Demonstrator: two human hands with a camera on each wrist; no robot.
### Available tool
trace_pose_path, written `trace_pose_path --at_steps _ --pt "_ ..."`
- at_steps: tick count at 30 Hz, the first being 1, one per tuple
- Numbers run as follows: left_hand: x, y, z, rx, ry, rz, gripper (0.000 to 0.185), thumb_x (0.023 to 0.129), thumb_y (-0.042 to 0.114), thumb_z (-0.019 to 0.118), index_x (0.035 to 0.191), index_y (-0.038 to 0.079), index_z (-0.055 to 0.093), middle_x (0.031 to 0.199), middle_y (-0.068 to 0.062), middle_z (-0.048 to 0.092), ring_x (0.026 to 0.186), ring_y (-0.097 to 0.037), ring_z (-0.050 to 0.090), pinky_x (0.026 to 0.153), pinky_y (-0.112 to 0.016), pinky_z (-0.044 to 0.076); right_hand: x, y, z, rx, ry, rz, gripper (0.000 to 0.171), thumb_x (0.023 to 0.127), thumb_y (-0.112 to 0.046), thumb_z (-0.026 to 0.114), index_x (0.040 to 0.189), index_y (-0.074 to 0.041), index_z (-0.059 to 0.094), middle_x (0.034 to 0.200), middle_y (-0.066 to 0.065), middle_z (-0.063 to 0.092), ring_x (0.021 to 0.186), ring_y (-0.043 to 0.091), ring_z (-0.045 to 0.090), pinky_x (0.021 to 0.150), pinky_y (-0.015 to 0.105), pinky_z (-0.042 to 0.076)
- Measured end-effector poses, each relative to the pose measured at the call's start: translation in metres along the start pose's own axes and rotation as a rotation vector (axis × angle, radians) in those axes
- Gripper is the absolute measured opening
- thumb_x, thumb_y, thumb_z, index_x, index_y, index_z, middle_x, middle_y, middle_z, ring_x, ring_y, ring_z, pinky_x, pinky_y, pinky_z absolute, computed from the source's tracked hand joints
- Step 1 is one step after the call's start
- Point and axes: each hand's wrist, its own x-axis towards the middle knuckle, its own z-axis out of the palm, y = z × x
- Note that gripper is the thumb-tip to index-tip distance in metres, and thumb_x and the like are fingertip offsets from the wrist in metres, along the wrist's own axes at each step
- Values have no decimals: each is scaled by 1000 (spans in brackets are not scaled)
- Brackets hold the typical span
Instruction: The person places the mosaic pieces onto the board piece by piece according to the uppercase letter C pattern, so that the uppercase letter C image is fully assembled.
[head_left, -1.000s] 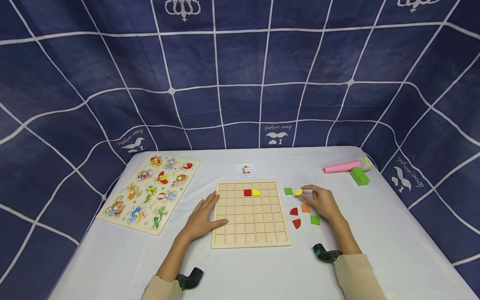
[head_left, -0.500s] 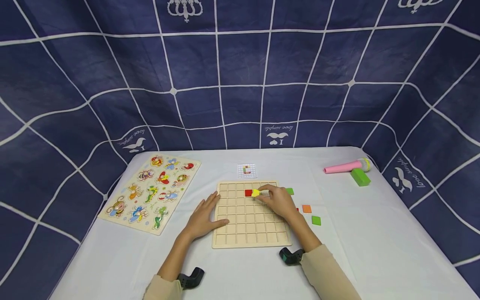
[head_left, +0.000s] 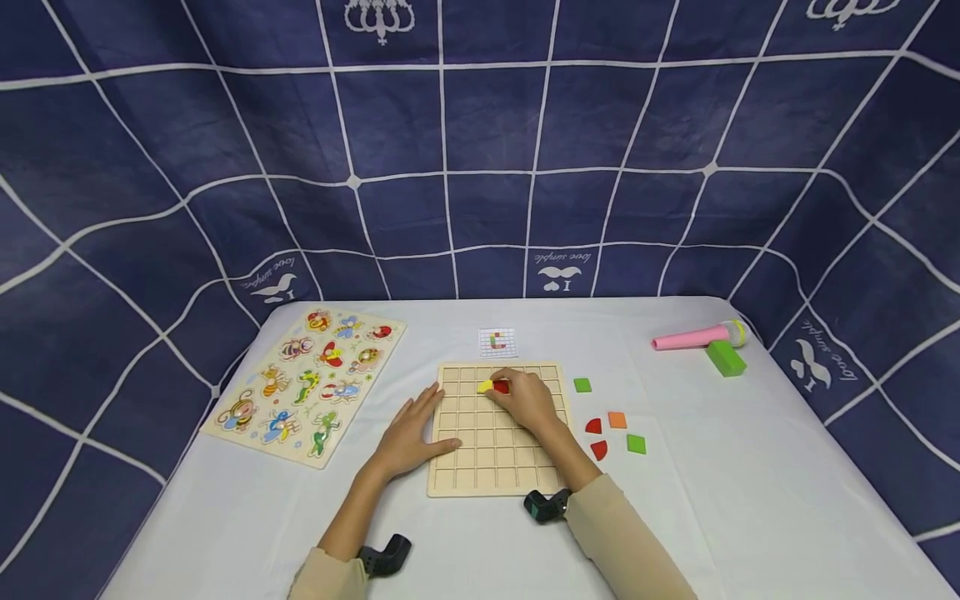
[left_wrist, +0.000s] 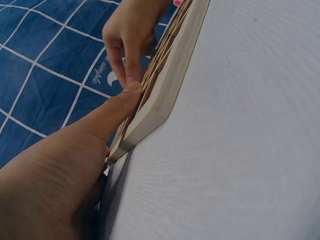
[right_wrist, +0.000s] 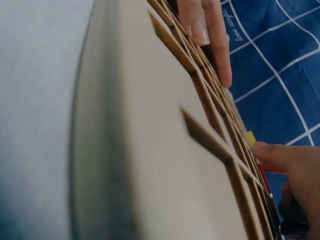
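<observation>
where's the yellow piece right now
In the head view the yellow piece sits on the wooden grid board, second row from the far edge, just left of the red piece, at the right hand's fingertips.

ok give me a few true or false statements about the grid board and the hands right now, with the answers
1. The right hand is over the wooden grid board, at a yellow piece. True.
2. The yellow piece sits right of the red piece. False: it is left of it.
3. The left hand rests at the board's left edge. True.
4. The pink toy microphone lies on the animal puzzle. False: it lies at the table's far right, by a green block.
</observation>
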Motion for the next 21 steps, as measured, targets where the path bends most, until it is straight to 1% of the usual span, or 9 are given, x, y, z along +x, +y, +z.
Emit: trace_pose_path --at_steps 2,4,8,12,13,15,18,20,21 --pt "0 0 0 4 -3 -3 92 72 57 63 142 10 26 148 -7 20 135 -24 20 111 -42 12 0 1 2 -8 -2 4 32 76 -39 69 99 -18 68 77 2 67 60 8 52 50 21 42" --pt "1 0 -1 5 -15 -13 93 72 58 63 142 11 25 149 -6 19 136 -23 19 112 -40 10 1 1 2 -5 -3 0 32 76 -39 69 100 -18 68 83 4 68 63 10 55 51 22 45" --pt "1 0 -3 5 -38 -24 93 72 60 61 143 12 23 149 -4 16 136 -21 16 112 -38 8 1 1 3 -1 -2 -14 32 76 -38 69 101 -17 68 85 4 69 63 11 57 51 24 46" --pt "1 0 -3 2 -45 -29 93 72 60 61 143 13 23 149 -4 16 136 -21 16 112 -38 7 0 1 3 -6 7 -17 32 76 -38 69 101 -18 68 84 3 69 62 8 55 51 21 45" --pt "1 0 -2 2 -46 -31 93 72 60 61 143 13 23 149 -4 16 136 -21 16 112 -38 7 -1 1 3 -4 11 -16 32 76 -38 70 101 -18 68 82 1 68 61 7 54 50 20 44" --pt "1 1 -2 1 -50 -38 93 72 60 61 143 13 23 150 -4 16 136 -21 15 112 -38 7 -2 2 1 11 17 -14 31 76 -37 69 101 -18 68 70 1 65 54 6 48 46 19 40" --pt "1 2 -2 -3 -45 -41 93 72 60 62 143 13 23 149 -4 16 136 -21 16 112 -38 7 -6 2 -4 54 24 -2 31 76 -36 70 101 -17 68 51 -3 50 45 6 35 39 20 31" --pt "0 2 -2 -5 -38 -37 93 72 60 62 143 13 24 149 -5 17 136 -22 17 112 -38 8 -8 4 -9 81 25 10 30 77 -34 69 101 -16 68 45 -4 38 41 7 28 35 22 24" --pt "0 2 -2 -8 -34 -37 93 71 59 62 143 13 24 149 -5 17 136 -22 17 112 -38 8 -9 6 -11 91 29 15 29 77 -33 69 101 -16 68 44 -5 35 41 7 26 35 21 22"
